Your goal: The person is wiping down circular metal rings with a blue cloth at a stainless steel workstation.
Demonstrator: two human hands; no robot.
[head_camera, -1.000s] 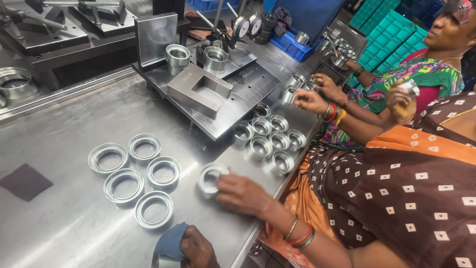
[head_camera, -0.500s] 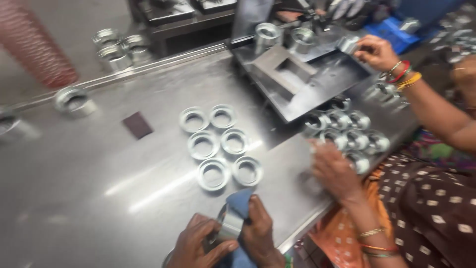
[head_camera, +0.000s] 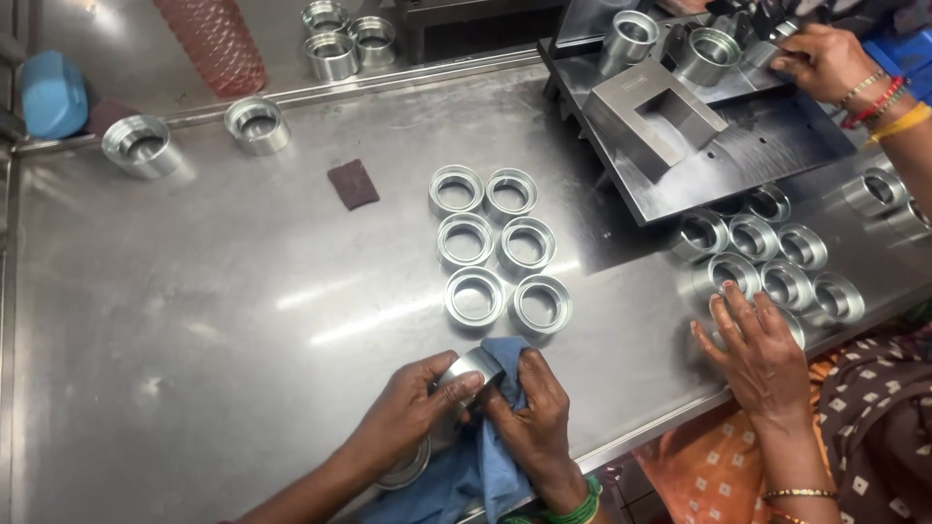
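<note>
Steel ring point(head_camera: 473, 366) is held at the near edge of the table point(head_camera: 194, 320), clamped between the left hand point(head_camera: 413, 412) and the right hand point(head_camera: 529, 412), with a blue cloth point(head_camera: 490, 456) wrapped under it by the right hand. Both hands are closed on it, so neither is nearer. Its open bore is tilted up and away, toward the six finished rings point(head_camera: 495, 243) laid in two rows just beyond it. A co-worker's hand point(head_camera: 762, 344) is spread flat over other rings at the right edge.
</note>
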